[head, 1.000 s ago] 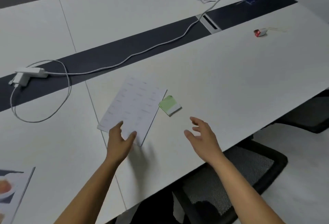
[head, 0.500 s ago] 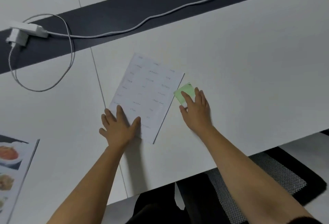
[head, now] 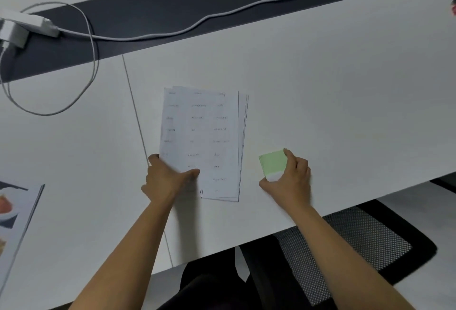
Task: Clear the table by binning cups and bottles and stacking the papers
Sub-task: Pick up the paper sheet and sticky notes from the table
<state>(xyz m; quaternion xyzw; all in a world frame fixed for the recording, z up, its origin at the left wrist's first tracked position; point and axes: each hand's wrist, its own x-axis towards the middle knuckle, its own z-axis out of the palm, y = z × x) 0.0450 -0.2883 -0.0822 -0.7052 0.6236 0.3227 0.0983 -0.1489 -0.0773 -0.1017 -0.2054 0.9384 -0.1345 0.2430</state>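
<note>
1. the papers [head: 202, 137] carry faint printed words set in three columns and many rows; the print is too blurred to read, though it stands upright toward the person
2. no brand or label can be read on anything in view
3. the papers are a thin stack lying on the white tabletop [head: 345, 87], just right of a seam between panels, close to the near edge
4. their long axis runs from the person toward the far side, nearly straight, with the short edges near and far
5. the sheets are slightly fanned, so edges of lower sheets peek out along the right side and the far left corner
6. the left grip [head: 165, 179] is grasping the papers at their near left corner, thumb lying on the top sheet and a finger at the left edge
7. a green note pad [head: 272, 163] sits to the right of the papers, apart from them, tilted a little, its near end pale white
8. the right grip [head: 291, 179] is grasping the green note pad, thumb at its near edge and fingertips on its far right corner; whether the pad is lifted off the tabletop cannot be told
9. a white cable [head: 197, 23] snakes along a dark strip [head: 172, 8] across the far side and loops at the left by a white adapter [head: 24, 26]
10. a glossy leaflet [head: 17, 213] with food pictures lies at the left edge, and a mesh chair [head: 357, 248] stands below the near edge
</note>
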